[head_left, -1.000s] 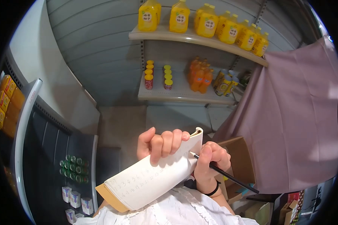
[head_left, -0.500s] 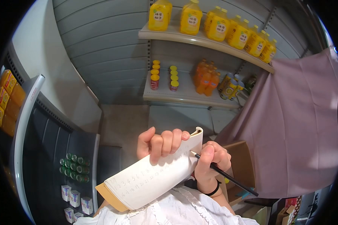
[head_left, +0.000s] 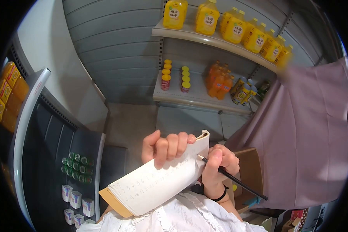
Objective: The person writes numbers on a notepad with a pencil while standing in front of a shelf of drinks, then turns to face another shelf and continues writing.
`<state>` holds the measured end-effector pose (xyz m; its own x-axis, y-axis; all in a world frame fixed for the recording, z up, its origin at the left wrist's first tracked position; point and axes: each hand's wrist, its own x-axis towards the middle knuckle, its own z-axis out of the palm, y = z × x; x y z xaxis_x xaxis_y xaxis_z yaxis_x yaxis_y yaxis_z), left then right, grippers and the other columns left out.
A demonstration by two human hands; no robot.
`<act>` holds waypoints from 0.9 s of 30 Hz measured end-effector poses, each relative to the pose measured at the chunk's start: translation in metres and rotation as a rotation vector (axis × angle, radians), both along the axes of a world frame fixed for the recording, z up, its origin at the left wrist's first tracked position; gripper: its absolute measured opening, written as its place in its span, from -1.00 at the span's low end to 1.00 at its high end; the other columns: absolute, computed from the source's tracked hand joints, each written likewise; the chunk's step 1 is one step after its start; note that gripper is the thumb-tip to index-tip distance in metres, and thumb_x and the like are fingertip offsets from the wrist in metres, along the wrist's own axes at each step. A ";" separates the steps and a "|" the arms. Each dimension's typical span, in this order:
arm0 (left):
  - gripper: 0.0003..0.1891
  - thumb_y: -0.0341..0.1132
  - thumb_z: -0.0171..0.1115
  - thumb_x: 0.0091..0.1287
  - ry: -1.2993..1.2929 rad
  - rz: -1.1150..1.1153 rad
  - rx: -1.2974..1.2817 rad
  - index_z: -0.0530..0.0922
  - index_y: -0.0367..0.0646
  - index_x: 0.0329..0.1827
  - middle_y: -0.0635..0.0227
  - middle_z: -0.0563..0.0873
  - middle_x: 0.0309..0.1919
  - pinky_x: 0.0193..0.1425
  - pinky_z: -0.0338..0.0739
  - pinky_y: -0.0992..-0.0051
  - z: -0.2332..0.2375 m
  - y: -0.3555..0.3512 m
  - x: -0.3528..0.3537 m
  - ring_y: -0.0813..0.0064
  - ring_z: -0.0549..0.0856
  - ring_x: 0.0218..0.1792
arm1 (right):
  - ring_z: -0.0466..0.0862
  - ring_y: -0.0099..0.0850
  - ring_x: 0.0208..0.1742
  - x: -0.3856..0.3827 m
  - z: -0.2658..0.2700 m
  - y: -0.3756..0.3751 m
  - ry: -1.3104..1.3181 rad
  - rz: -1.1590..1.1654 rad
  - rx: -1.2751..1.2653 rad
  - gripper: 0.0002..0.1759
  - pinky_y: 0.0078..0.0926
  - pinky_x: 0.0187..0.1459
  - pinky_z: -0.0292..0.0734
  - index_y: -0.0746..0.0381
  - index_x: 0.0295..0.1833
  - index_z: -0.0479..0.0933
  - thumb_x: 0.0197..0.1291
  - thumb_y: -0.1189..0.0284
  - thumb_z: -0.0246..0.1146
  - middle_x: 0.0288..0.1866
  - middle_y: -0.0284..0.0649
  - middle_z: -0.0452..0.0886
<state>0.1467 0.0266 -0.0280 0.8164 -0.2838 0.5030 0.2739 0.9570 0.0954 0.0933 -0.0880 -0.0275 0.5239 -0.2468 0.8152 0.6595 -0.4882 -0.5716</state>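
A white notepad with a tan backing lies tilted in front of my chest, its page bearing rows of handwritten numbers. My left hand grips its upper edge, fingers curled over onto the paper. A black pencil is pinched in my right hand, its pale sharpened tip right at the page near the upper right end of the rows. A black band circles my right wrist.
Ahead, shelves carry yellow drink jugs, orange soda bottles and small yellow-lidded jars. At left, dark shelving holds green cans and white cartons. A mauve curtain and cardboard box are on the right.
The shelves have shifted slightly right in view as my head turned a little. Both hands keep their hold, and the pencil tip has moved slightly right.
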 end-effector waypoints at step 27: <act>-0.43 -0.24 -0.51 0.43 0.024 1.091 0.039 0.17 0.08 -0.85 0.57 0.22 -0.72 0.16 0.21 0.43 0.009 0.128 -0.062 0.59 0.23 -0.47 | 0.15 -0.66 -0.75 0.063 0.008 0.155 -0.039 1.208 0.318 -0.62 -0.68 -0.74 0.05 0.16 -0.48 0.12 0.40 0.34 0.05 -0.74 -0.36 0.25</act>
<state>0.0849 0.1543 -0.0193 0.6478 0.5831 0.4903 -0.7181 0.6823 0.1371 0.1560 0.0669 -0.0196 0.5291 0.1857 0.8280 0.6089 0.5966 -0.5229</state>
